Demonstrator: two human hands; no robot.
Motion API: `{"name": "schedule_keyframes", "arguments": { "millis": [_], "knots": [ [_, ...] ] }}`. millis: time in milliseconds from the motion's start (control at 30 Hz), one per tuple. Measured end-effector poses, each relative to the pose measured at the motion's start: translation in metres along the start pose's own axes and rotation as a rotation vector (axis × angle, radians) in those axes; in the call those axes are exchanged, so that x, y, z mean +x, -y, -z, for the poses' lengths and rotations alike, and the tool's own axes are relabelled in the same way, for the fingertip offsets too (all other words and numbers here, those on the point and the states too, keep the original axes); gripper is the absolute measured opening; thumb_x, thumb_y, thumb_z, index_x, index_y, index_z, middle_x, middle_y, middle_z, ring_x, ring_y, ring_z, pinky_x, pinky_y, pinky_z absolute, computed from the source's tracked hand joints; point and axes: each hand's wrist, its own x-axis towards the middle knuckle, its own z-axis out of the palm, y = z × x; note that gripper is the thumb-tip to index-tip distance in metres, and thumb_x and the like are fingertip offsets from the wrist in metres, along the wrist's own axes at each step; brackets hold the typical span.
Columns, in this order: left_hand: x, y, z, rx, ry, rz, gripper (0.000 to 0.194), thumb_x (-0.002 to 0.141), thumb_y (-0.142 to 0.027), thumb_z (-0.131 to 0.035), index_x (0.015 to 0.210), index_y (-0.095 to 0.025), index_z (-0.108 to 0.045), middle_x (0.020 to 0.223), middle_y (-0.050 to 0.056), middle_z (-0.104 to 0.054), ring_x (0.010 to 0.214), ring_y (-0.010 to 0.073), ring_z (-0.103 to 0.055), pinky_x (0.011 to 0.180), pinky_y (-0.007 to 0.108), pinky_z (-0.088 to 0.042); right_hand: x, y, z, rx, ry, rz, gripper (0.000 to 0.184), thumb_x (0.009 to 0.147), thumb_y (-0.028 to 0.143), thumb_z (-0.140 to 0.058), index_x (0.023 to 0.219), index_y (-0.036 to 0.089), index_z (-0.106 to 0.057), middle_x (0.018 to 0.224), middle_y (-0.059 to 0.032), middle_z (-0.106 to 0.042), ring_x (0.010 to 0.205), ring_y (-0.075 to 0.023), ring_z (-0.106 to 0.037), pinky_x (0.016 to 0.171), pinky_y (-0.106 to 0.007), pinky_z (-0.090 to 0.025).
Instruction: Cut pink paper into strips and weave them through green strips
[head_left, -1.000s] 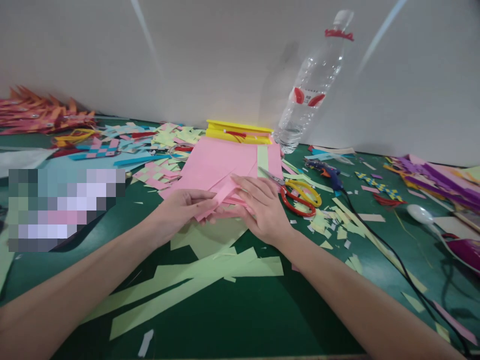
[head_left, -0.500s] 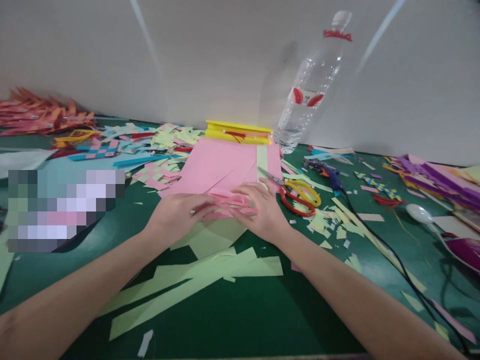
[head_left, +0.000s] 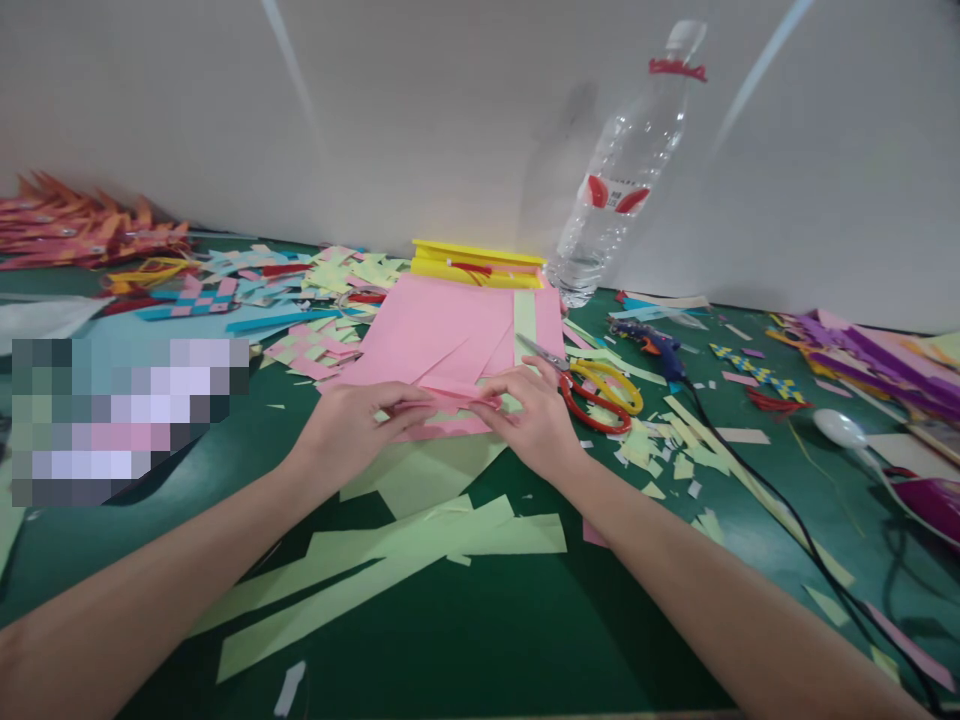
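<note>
My left hand (head_left: 360,420) pinches one end of a narrow pink paper strip (head_left: 454,394) between thumb and fingers. At the strip's other end, the thumb and fingers of my right hand (head_left: 529,410) are closed on it. Both hands are just above the near part of a pink paper sheet (head_left: 439,325), which lies flat with loose pink pieces on it. A pale green strip (head_left: 525,312) lies on the sheet's right side. Scissors (head_left: 600,390) with red and yellow handles rest right beside my right hand, their blades over the sheet.
Green strips (head_left: 420,540) lie in front of my hands on the green table (head_left: 480,640). A tilted-looking water bottle (head_left: 622,190) stands by the wall, near a yellow folded piece (head_left: 476,263). At right are a blue glue gun (head_left: 652,345) with a black cord and a white spoon (head_left: 840,428).
The pink paper between my hands has gone from a looped, bunched shape to a flatter, straighter strip. My fingers have closed into pinches at its two ends.
</note>
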Motion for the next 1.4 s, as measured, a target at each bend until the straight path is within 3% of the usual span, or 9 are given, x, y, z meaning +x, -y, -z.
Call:
{"name": "schedule_keyframes", "arguments": {
  "millis": [233,400,567,800,1067,1400],
  "knots": [
    [0.0007,0.0013,0.0009,-0.032,-0.019,0.04,0.022,0.074,-0.045,-0.063,0.075,-0.026,-0.073,0.074,0.0,-0.074,0.063,0.0174,-0.065,0.063,0.026,-0.051,0.0014,0.0025,0.0023,0.058,0.035,-0.06,0.008,0.085,0.029,-0.063,0.081,0.023,-0.066,0.084,0.0,-0.073,0.078,-0.0162,-0.067,0.105,-0.045,-0.031],
    [0.0012,0.0004,0.0022,-0.138,-0.023,0.138,0.021,0.072,-0.043,-0.066,0.076,-0.024,-0.072,0.068,0.001,-0.073,0.061,0.0172,-0.067,0.055,0.023,-0.052,0.0042,0.0049,0.0041,0.217,0.046,-0.195,0.01,0.082,0.033,-0.066,0.078,0.023,-0.069,0.077,0.0017,-0.073,0.071,-0.0149,-0.067,0.104,-0.046,-0.038],
    [0.0034,-0.0016,0.0027,-0.274,-0.006,0.207,0.023,0.07,-0.043,-0.068,0.077,-0.021,-0.072,0.066,0.003,-0.073,0.061,0.0186,-0.069,0.051,0.023,-0.053,0.007,0.0079,0.0074,0.389,0.039,-0.418,0.019,0.075,0.039,-0.071,0.078,0.02,-0.069,0.081,-0.0041,-0.074,0.078,-0.0189,-0.07,0.079,-0.037,-0.056],
    [0.0059,0.0033,0.0036,-0.245,-0.024,0.191,0.027,0.074,-0.044,-0.066,0.078,-0.018,-0.074,0.063,0.003,-0.071,0.057,0.0148,-0.064,0.046,0.02,-0.049,0.0068,0.0051,0.0062,0.641,0.04,-0.617,0.028,0.066,0.038,-0.078,0.086,0.02,-0.071,0.078,-0.0036,-0.075,0.075,-0.0203,-0.072,0.066,-0.032,-0.06],
    [0.0058,0.0013,0.0063,-0.213,-0.062,0.181,0.024,0.074,-0.042,-0.066,0.077,-0.019,-0.074,0.06,0.002,-0.07,0.056,0.015,-0.064,0.045,0.02,-0.043,0.0051,0.0012,0.0035,0.786,-0.005,-0.582,0.019,0.064,0.035,-0.079,0.074,0.021,-0.07,0.068,-0.0005,-0.073,0.059,-0.0155,-0.069,0.064,-0.032,-0.061],
    [0.0057,-0.0004,0.0053,-0.127,-0.074,0.073,0.024,0.082,-0.039,-0.056,0.077,-0.021,-0.072,0.062,0.0,-0.07,0.057,0.0141,-0.066,0.053,0.021,-0.049,0.0093,0.0044,0.0073,0.65,-0.107,-0.584,0.016,0.067,0.035,-0.077,0.071,0.02,-0.071,0.062,-0.0001,-0.071,0.049,-0.0123,-0.062,0.053,-0.028,-0.055]
  ]
}}
